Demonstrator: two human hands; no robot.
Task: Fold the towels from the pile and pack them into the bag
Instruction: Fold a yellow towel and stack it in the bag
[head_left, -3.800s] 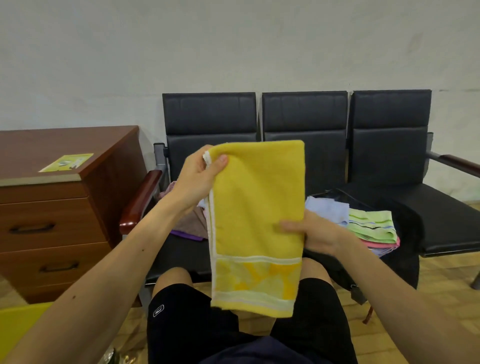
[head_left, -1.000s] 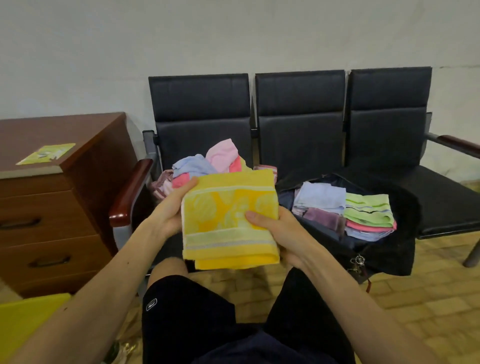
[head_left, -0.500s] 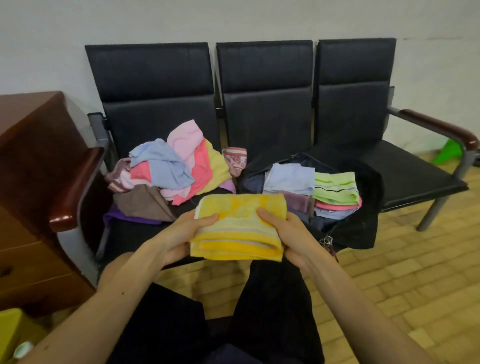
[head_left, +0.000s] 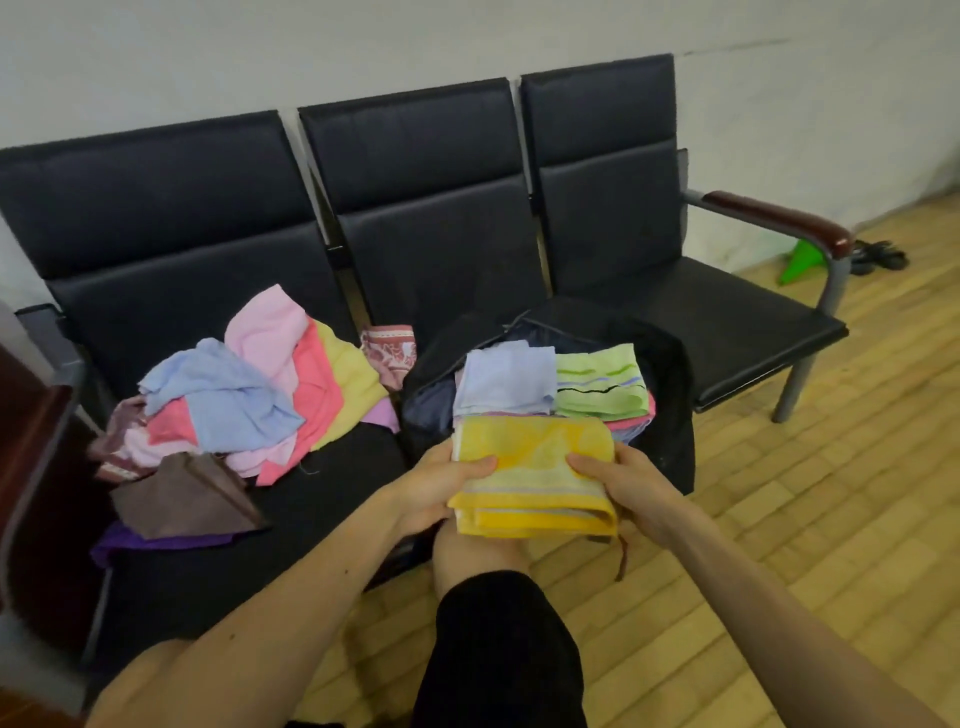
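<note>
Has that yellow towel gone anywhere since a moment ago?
Yes. The yellow towel has moved right and down toward the black bag, now reaching its near edge just before the folded blue towel.

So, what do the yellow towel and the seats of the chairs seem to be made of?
Yellow towel: looks like soft terry cloth, matte, with a fuzzy surface and thick folded layers.
Chair seats: probably black faux leather or vinyl over padding, smooth with a faint sheen.

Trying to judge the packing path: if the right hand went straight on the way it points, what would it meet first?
Beyond the yellow towel it grips, the right hand would likely reach the folded light blue towel in the black bag, though depth is unclear.
</note>
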